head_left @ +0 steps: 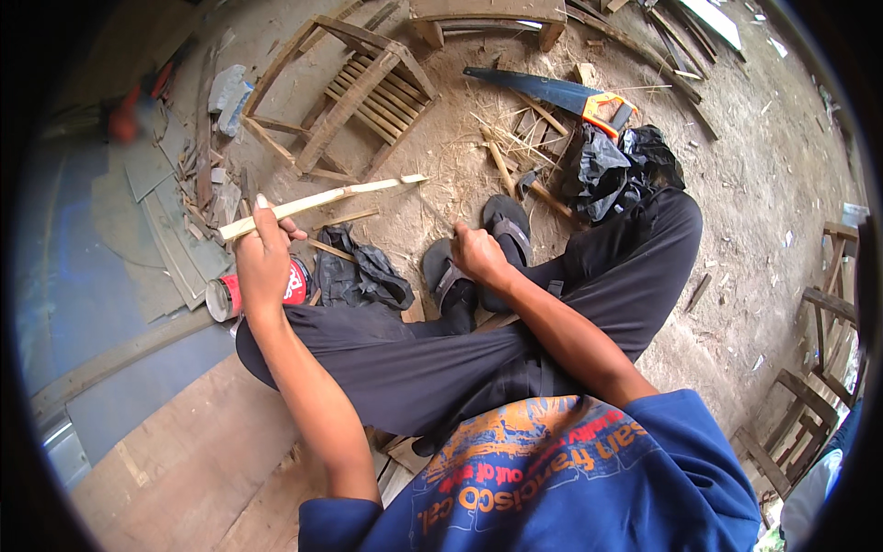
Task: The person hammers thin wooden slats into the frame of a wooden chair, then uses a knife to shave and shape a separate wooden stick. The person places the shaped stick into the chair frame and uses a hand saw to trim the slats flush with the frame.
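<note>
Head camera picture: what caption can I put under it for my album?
Sitting on the ground, a person's left hand holds a wooden strip while the right hand grips a small blade.

Soft, even daylight is falling across the dusty sand-coloured dirt floor (736, 184), leaving only faint, diffuse shadows under the slatted wooden chair frame (354, 97). Nothing is glaring except a small bright patch at the upper right edge. The centre is staying sharp, while a red-orange object (124, 115) at the upper left is smearing out of focus. Straight boards are bending toward the rim, and a black fisheye border is darkening every corner.
</note>
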{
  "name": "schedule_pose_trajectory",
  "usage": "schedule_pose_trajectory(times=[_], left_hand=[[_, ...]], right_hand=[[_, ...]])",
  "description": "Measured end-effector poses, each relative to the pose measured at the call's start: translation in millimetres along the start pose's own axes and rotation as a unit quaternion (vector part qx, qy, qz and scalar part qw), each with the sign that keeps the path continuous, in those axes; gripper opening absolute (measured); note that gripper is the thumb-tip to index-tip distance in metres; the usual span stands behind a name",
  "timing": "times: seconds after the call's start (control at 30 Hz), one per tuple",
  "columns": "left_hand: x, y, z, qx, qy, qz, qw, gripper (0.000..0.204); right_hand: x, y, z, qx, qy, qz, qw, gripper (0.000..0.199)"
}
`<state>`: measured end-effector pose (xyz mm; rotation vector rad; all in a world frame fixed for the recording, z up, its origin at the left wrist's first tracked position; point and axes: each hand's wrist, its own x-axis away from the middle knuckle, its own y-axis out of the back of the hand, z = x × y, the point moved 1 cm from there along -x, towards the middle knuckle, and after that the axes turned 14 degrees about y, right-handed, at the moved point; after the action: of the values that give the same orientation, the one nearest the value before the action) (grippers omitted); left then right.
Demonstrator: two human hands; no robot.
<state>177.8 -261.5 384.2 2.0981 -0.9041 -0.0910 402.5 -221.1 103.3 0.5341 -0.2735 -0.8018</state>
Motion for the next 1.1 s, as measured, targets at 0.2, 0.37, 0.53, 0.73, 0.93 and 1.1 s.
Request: schedule_pose_trajectory(times=[0.2,0.37,0.53,0.73,0.93,1.1], left_hand=[[-2,2,4,-0.009,-0.005,-0.003,1.000,0.058],[-4,-8,-4,0.002,-0.025,-0.015,1.000,0.058],[-10,-2,3,-0.006,-0.030,-0.034,0.999,0.059],[-30,9,14,-0.059,-0.078,-0.084,0.992,0.049],[-53,-31,17,0.313,-0.204,0.039,0.927,0.031],[-66,-50,12,0.444,-0.232,0.015,0.865,0.035]], right_hand=[[-1,2,3,0.001,-0.027,0.014,1.000,0.020],[-9,-10,-24,-0.007,-0.100,0.039,0.994,0.021],[-3,-20,-33,-0.009,-0.104,0.014,0.994,0.025],[-5,-28,-61,-0.051,-0.138,0.031,0.989,0.023],[-12,-5,-55,-0.131,-0.188,0.081,0.970,0.024],[-7,-9,-72,-0.078,-0.146,0.050,0.985,0.028]])
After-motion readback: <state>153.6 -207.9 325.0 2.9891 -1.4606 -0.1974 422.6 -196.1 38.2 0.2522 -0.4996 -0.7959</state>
